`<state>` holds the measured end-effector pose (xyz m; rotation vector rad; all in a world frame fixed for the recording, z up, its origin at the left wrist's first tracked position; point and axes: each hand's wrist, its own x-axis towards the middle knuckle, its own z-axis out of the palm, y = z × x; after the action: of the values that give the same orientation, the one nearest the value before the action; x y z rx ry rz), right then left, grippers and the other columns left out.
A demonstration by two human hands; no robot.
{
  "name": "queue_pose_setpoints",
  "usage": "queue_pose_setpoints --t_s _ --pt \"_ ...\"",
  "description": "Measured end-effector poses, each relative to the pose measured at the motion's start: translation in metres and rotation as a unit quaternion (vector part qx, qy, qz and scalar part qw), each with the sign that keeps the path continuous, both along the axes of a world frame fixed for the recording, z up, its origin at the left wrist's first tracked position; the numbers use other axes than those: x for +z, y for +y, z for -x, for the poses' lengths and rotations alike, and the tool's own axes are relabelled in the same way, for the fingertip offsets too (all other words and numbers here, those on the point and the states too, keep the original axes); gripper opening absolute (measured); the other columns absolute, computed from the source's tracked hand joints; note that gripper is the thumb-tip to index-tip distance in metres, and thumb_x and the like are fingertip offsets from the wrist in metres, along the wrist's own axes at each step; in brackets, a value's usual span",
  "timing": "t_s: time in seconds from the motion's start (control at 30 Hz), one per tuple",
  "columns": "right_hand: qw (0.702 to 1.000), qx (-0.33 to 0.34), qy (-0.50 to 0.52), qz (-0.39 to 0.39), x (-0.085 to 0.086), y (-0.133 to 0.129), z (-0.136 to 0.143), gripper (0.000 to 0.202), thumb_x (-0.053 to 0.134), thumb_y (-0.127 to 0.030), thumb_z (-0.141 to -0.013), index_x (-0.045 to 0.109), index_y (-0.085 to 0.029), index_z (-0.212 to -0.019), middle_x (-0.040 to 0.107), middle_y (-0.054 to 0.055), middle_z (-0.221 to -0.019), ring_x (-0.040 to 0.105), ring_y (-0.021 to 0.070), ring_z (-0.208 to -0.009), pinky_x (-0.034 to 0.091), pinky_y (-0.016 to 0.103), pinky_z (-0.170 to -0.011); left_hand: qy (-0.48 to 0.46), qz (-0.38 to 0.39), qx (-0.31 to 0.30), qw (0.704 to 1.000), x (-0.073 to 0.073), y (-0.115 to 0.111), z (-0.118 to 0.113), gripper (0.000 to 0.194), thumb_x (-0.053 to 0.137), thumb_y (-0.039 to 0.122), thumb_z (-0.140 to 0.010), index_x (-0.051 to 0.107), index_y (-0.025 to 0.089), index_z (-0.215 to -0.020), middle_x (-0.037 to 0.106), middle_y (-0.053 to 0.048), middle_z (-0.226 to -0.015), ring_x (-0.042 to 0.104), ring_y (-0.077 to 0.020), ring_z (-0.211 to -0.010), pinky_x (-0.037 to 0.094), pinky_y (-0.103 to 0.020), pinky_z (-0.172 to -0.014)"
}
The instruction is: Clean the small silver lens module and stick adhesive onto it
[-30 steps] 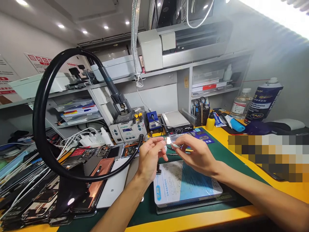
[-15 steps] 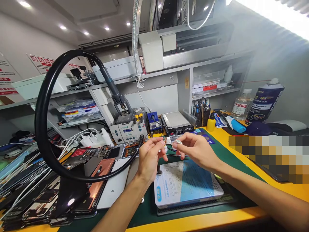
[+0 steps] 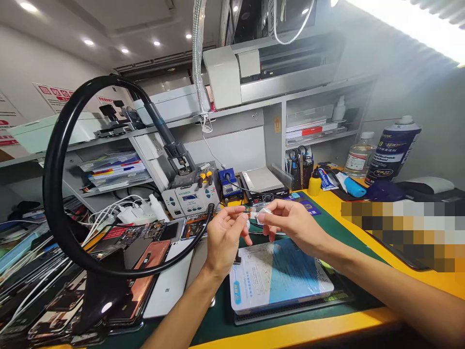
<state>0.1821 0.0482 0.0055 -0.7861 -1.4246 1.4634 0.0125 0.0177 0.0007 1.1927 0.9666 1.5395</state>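
Here, right hand [image 3: 292, 224] pinches white piece [image 3: 263, 212], left hand [image 3: 224, 236] curled, hold unclear; green mat [image 3: 338, 222] opens rightward, yellow edge [image 3: 290, 334] nearer, shelves [image 3: 273, 150] beyond

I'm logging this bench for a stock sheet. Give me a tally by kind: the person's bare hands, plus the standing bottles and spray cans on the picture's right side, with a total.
Bare hands: 2 (left hand, right hand)
Standing bottles: 3 (yellow bottle, clear bottle, white bottle on the shelf)
Spray cans: 1 (dark blue spray can)
Total: 6
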Motion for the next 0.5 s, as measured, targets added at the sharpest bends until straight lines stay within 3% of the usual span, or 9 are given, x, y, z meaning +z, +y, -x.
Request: queue_pose_setpoints --t_s 0.5 --pt "0.999 -0.005 0.040 0.019 0.0019 0.0015 -0.0006 0.030 0.086 -0.036 -0.070 0.063 -0.016 -0.076 0.067 0.000 -0.060 0.062 0.0144 -0.056 0.050 0.026 -0.052 0.036 -0.022 0.005 0.999 -0.0028 0.0010 0.0012 0.025 0.072 0.028 -0.083 0.062 0.012 -0.099 0.059 0.005 -0.058 0.055 -0.0081 -0.042 0.044 -0.020 -0.045"
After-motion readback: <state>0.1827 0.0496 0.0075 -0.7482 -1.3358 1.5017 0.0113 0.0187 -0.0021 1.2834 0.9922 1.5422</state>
